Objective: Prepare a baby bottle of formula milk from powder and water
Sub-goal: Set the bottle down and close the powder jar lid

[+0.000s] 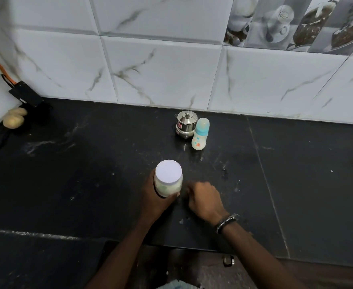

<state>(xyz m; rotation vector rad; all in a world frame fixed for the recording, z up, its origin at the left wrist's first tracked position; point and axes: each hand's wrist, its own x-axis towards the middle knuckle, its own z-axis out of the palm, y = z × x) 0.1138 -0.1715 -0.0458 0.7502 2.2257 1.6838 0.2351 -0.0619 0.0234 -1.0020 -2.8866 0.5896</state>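
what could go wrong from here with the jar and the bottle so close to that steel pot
1. The left hand grips the powder jar alone; if the right hand twists the white lid off hard, powder may spill on the counter.
2. The baby bottle stands right beside the steel pot; reaching for one could tip the other.

Both forearms reach forward. The left hand (pixel 157 197) curls its grip around a jar (pixel 168 177); the right hand (pixel 204 198), slightly blurred, seems loosely curled, knuckles up.
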